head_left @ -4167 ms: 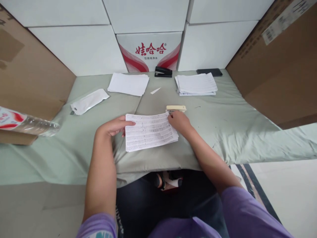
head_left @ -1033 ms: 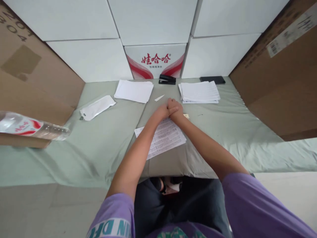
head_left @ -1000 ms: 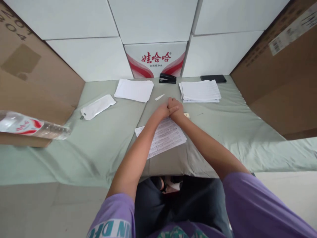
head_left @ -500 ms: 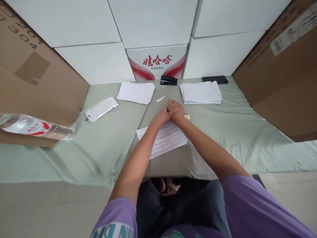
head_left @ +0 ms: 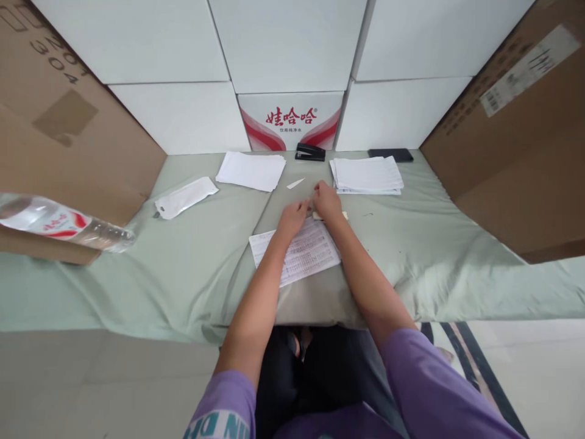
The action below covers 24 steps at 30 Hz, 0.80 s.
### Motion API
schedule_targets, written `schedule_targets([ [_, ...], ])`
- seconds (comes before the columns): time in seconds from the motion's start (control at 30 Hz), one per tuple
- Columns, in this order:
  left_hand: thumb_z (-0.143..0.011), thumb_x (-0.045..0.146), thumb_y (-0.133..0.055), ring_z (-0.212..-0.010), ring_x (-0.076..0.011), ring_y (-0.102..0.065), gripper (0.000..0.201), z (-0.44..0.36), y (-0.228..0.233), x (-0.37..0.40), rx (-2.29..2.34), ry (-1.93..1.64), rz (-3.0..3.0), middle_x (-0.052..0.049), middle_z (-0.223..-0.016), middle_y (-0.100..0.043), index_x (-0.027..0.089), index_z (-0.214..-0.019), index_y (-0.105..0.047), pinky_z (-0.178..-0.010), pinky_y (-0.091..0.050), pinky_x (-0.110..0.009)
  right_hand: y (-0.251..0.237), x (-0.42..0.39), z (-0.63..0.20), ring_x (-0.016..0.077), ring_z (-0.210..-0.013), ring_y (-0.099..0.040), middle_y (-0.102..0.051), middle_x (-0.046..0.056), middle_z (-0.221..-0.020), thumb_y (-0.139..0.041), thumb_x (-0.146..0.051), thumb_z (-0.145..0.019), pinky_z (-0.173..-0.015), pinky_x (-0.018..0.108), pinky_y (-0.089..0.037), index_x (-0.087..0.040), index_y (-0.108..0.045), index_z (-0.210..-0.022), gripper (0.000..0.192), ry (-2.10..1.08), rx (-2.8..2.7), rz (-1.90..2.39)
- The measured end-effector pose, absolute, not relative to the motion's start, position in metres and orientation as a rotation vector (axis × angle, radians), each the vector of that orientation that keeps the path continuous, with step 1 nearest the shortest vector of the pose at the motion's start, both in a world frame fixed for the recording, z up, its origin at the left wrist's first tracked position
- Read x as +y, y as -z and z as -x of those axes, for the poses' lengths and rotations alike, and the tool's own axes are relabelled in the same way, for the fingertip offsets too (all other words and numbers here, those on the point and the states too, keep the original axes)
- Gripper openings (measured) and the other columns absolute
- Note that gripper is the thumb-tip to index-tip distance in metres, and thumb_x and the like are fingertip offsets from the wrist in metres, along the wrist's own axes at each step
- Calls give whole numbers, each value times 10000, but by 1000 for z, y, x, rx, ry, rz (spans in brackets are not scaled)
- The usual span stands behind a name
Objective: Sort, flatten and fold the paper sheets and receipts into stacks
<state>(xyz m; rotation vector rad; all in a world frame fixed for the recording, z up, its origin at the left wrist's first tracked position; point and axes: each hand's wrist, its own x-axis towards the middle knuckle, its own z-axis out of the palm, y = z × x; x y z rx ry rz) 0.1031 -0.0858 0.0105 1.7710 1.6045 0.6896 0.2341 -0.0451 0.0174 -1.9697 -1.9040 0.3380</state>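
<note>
A small stack of printed sheets [head_left: 307, 255] lies on the pale green cloth [head_left: 183, 268] in front of me. At the stack's far right corner sits a cream stapler [head_left: 342, 215], mostly hidden under my right hand [head_left: 326, 200], which covers and grips it. My left hand [head_left: 294, 216] rests just left of it on the far edge of the sheets, fingers loosely spread and holding nothing.
Further back lie a blank white paper stack [head_left: 251, 171], a paper scrap [head_left: 295, 183], a black stapler [head_left: 309, 152], another sheet stack [head_left: 367, 175] and a dark phone [head_left: 390, 155]. A white pouch [head_left: 185, 196] and a water bottle [head_left: 64, 222] lie left. Cardboard boxes [head_left: 512, 140] flank both sides.
Both hands were stacked together pressing on the cream stapler. My left hand has now come off and slid left onto the sheets. The right hand stays on the stapler.
</note>
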Motion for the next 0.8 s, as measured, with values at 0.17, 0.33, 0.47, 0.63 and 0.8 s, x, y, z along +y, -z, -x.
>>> schedule_targets([
  [0.17, -899, 349, -587, -921, -259, -666, 280, -95, -6, -89, 1611, -564, -1977, -97, -998, -733, 213, -1027, -795, -778, -469, -347, -14, -43, -236, 259, -939, -649, -730, 151, -994, -406, -226, -980, -830, 339, -460, -155, -653, -1112, 289, -333, -1845, 1889],
  [0.33, -822, 290, -672, -918, -247, -651, 260, -94, -1, -88, 1462, -536, -2084, -120, -1100, -661, 175, -1030, -775, -833, -492, -356, -16, -38, -238, 227, -800, -644, -682, 80, -705, -428, -249, -982, -832, 331, -466, -156, -685, -948, 275, -444, -1831, 1767],
  [0.47, -806, 232, -675, -940, -251, -645, 230, -93, 0, -87, 1465, -507, -2101, -125, -1113, -641, 161, -1015, -742, -850, -494, -356, -17, -35, -242, 208, -690, -634, -609, 26, -555, -443, -275, -982, -802, 327, -477, -163, -684, -881, 284, -563, -1791, 1703],
  [0.63, -797, 206, -665, -898, -245, -627, 136, -93, -5, -89, 1450, -504, -2099, -113, -1055, -662, 171, -926, -688, -786, -471, -355, -20, -31, -249, 207, -681, -633, -584, 18, -519, -468, -292, -976, -837, 338, -486, -168, -677, -812, 293, -597, -1767, 1678],
  [0.8, -807, 268, -650, -749, -204, -577, 84, -91, -9, -92, 1380, -556, -1955, -41, -830, -667, 200, -854, -631, -672, -410, -324, -18, -26, -256, 212, -700, -641, -578, 17, -515, -471, -293, -975, -848, 338, -484, -180, -659, -796, 283, -580, -1731, 1675],
])
